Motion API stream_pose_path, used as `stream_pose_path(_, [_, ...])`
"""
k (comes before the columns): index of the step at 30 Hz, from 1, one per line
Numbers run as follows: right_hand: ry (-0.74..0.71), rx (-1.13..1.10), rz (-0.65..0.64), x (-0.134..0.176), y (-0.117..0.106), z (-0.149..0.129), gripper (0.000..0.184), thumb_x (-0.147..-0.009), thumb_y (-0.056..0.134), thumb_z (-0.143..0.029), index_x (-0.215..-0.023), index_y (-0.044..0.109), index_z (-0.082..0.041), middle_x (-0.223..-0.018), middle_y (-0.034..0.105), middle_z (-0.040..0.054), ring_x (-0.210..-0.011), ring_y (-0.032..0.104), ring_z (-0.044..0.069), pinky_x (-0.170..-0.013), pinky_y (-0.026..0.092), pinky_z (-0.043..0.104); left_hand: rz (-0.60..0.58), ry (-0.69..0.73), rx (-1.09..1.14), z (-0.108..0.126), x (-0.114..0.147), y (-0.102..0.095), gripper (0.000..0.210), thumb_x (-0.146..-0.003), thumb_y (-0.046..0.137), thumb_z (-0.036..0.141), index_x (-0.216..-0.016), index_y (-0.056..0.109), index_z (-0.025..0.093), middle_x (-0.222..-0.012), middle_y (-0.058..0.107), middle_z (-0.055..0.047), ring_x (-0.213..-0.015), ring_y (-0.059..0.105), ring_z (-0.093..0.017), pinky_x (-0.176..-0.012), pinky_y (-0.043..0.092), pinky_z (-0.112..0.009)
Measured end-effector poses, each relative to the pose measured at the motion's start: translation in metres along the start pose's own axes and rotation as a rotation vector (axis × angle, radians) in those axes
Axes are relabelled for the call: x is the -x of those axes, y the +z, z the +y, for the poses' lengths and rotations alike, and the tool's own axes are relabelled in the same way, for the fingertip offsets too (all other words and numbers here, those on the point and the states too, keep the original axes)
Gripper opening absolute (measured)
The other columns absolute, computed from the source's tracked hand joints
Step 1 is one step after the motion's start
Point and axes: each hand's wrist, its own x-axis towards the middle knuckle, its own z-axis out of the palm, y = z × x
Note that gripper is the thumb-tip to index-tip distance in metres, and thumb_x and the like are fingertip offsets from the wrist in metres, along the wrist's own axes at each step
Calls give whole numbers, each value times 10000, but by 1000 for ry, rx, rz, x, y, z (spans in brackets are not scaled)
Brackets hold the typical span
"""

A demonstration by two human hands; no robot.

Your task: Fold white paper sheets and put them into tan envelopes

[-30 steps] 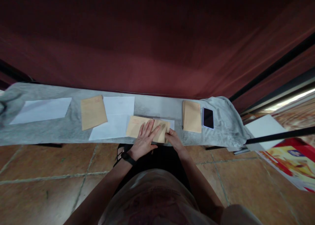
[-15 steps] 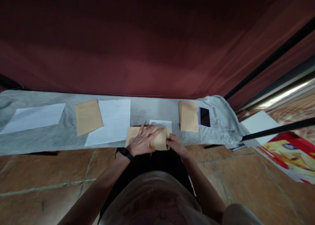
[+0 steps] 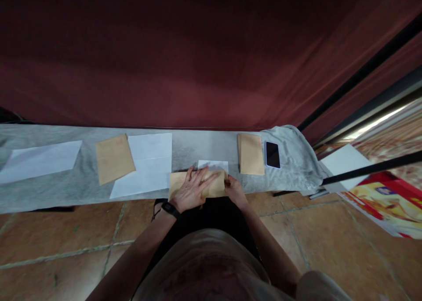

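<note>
A brown envelope [image 3: 216, 186] lies at the near edge of a long table covered in grey cloth [image 3: 201, 145]. My left hand [image 3: 191, 190], with a black wristband, presses flat on the envelope, fingers spread. My right hand [image 3: 234, 190] pinches the envelope's right end. A folded white sheet [image 3: 213, 165] pokes out from behind the envelope, on its far side.
To the left lie a white paper [image 3: 148, 165], a second brown envelope [image 3: 114, 158] and another white sheet [image 3: 39, 161]. To the right sit a stack of brown envelopes [image 3: 251, 154] and a black phone [image 3: 272, 154]. A dark red curtain hangs behind; a colourful poster [image 3: 384, 202] lies on the tiled floor.
The envelope has come closer to the near edge of the table and its right end has been flattened down. My left hand stays pressed on it; the white sheet behind now shows more.
</note>
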Motion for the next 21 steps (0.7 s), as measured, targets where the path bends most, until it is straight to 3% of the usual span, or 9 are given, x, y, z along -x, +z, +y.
stream_pose_path(4, [-89,246,230,7,-5,-6,139,-831,578,-202,-955,638,-224,-933,690,77,-929,639,246,-909,509,401,0,-7,6,2,-2,5,983,-727,700,237,-1601,256,301,-1711,111,-118,-1510,285,-364,-1240,59,-590])
stream_pose_path(6, [-109,249,261,12,-7,-11,97,-883,570,-257,-950,635,-233,-953,688,85,-933,635,246,-919,502,395,4,-22,5,2,-2,8,978,-732,714,258,-1600,266,286,-1709,111,-132,-1513,278,-372,-1241,54,-590])
stream_pose_path(10, [-124,184,176,19,-11,-22,183,-948,492,-282,-1008,662,-248,-989,714,67,-886,667,223,-875,516,356,7,-29,2,3,-1,15,983,-737,722,280,-1603,257,273,-1708,104,-149,-1515,271,-380,-1240,67,-593])
stream_pose_path(14, [-132,227,203,19,-16,-25,178,-924,526,-277,-992,687,-239,-1003,711,78,-913,655,234,-897,511,369,25,-31,19,3,0,17,1017,-717,727,268,-1608,236,256,-1702,134,-157,-1515,268,-379,-1240,86,-595])
stream_pose_path(21, [-53,80,65,20,-14,-28,225,-888,543,-266,-1009,732,-253,-1025,732,60,-936,662,229,-929,510,378,29,-38,33,3,0,18,1018,-709,728,242,-1606,247,249,-1691,176,-163,-1504,289,-380,-1239,103,-603])
